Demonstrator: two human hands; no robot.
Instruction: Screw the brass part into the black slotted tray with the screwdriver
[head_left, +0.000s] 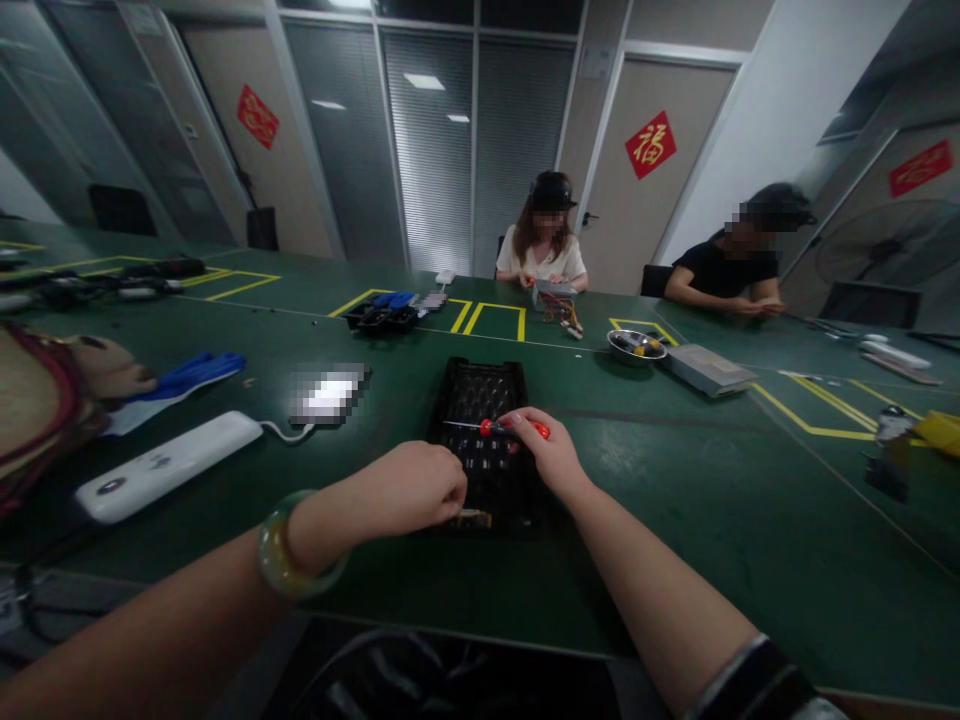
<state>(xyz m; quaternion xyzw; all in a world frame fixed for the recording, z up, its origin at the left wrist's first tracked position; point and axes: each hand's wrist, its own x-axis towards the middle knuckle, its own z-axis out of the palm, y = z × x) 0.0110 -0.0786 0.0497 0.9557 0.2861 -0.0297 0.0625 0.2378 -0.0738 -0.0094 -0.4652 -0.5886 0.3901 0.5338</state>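
here, black casing [481, 388], under both hands [435, 482] [541, 448]

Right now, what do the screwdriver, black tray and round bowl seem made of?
Screwdriver: probably plastic handle, smooth and red; shaft likely metal, thin and pale.
Black tray: possibly moulded plastic, dark with glossy highlights.
Round bowl: apparently polished metal, silvery and reflective.

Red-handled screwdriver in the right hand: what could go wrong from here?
The screwdriver points leftward across the black tray; if the right hand slipped, its tip might jab the left hand close by. The small piece beside the left hand could get knocked and be hard to spot against the tray's dark, uneven interior.
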